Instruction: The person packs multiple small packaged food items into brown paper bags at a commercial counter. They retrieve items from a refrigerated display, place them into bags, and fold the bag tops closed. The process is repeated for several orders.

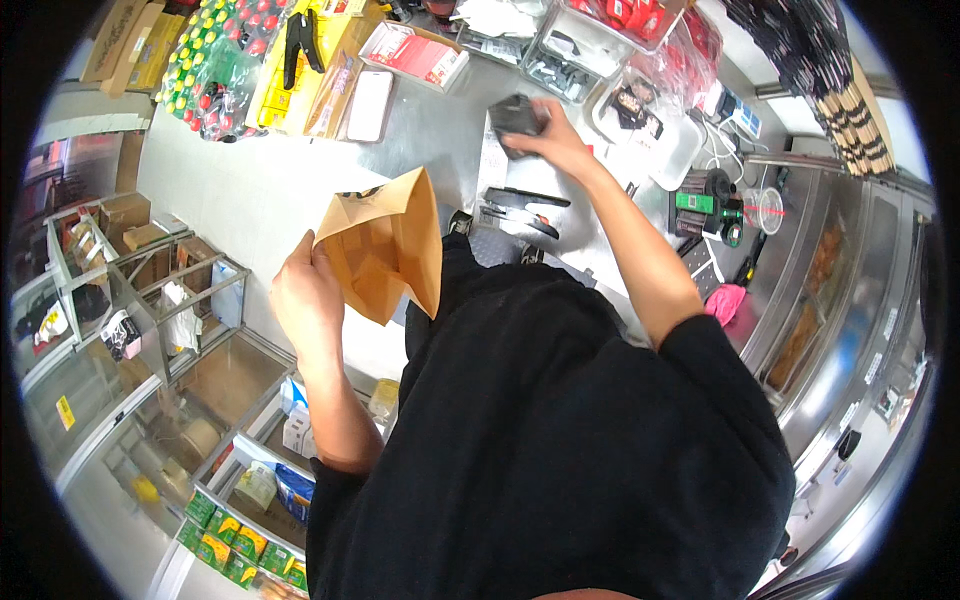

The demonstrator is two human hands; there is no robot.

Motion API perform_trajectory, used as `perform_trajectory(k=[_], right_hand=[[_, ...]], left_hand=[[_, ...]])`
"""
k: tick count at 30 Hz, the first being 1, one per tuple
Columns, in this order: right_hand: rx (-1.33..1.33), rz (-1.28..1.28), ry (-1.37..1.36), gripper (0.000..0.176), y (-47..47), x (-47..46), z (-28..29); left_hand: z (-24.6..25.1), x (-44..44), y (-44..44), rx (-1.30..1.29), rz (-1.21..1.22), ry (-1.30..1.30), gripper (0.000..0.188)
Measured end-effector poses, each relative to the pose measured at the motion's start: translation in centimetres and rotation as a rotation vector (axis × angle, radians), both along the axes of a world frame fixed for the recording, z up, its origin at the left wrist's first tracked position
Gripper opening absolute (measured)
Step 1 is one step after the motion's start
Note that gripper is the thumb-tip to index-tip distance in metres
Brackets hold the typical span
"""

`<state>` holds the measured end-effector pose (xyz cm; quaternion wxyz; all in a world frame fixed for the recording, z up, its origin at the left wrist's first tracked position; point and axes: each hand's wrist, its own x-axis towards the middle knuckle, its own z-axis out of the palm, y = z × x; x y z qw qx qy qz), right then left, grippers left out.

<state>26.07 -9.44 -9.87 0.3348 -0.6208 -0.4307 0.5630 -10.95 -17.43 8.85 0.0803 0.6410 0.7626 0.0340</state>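
My left hand (307,289) grips the side of a brown kraft paper bag (375,255), whose mouth gapes and shows its inside. Over the metal worktop (427,120), my right hand (559,139) has its fingers around a small dark box-like object (514,124); blur hides exactly what it is. Just below that hand, a black and silver tool that looks like a stapler (525,210) lies on the worktop. A smartphone (370,105) with a pale screen rests left of the right hand, beyond the bag.
A box of red and white cards (415,54), black plier-like tool (302,49) and bottles (221,67) line the far side. Clear plastic trays (570,56) hold small packets. To the right stand a black device with a green label (696,201) and a plastic cup (763,210).
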Motion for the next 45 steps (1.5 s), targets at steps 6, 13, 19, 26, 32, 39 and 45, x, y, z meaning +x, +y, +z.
perform_trajectory(k=[6,13,19,26,32,39,45], right_hand=[[-0.196,-0.152,0.457,0.094,-12.0,-3.0,8.7],[-0.778,-0.216,1.109,0.037,-11.6,-9.4,5.9],[-0.313,-0.440,1.019,0.027,-5.2,-11.4,2.6],[0.055,0.258,-0.457,0.024,7.1,-11.0,-1.1],[0.187,0.876,-0.569,0.022,4.2,-14.9,9.6],[0.641,-0.313,-1.013,0.019,2.5,-1.5,12.9],[0.488,-0.191,-1.076,0.021,5.9,3.7,4.7]], left_hand=[[-0.9,4.3,1.5,0.143,-0.213,0.033,0.034],[-0.5,11.5,-0.5,-0.018,-0.698,-0.059,0.061],[1.3,15.2,0.1,-0.146,-0.772,-0.350,0.064],[1.1,7.7,13.3,-0.058,-0.812,-0.051,0.033],[-1.9,4.7,18.4,-0.104,-0.695,-0.196,0.029],[-0.1,3.9,20.9,-0.193,-0.839,-0.295,0.030],[1.7,10.4,24.7,0.119,-0.877,-0.741,0.027]])
